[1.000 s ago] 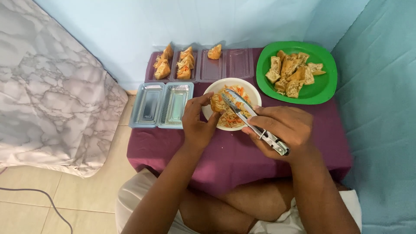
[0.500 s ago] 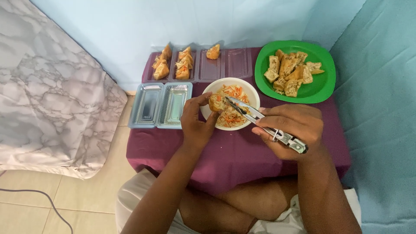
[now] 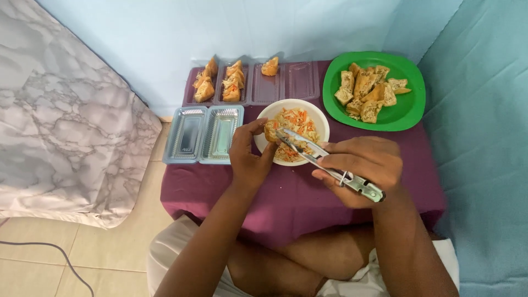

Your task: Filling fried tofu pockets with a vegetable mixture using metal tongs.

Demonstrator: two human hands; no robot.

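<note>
Over one white bowl (image 3: pixel 316 113): left hand (image 3: pixel 250 157) pinching one tofu puff (image 3: pixel 271 131); right hand (image 3: pixel 363 168) clamped on one tongs (image 3: pixel 324 162).

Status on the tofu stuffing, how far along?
Done: two clear plastic trays at the back hold stuffed pieces, and a third tray holds one piece. In hand: left hand holds a piece over the white bowl, right hand fills it with metal tongs. Left: fried tofu on the green plate, empty trays.

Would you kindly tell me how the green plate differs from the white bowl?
The green plate is wide and shallow with fried tofu pieces; the white bowl is smaller with shredded vegetable filling. The plate sits untouched at the far right; both hands work over the bowl. Both are round, on the purple cloth.
</note>
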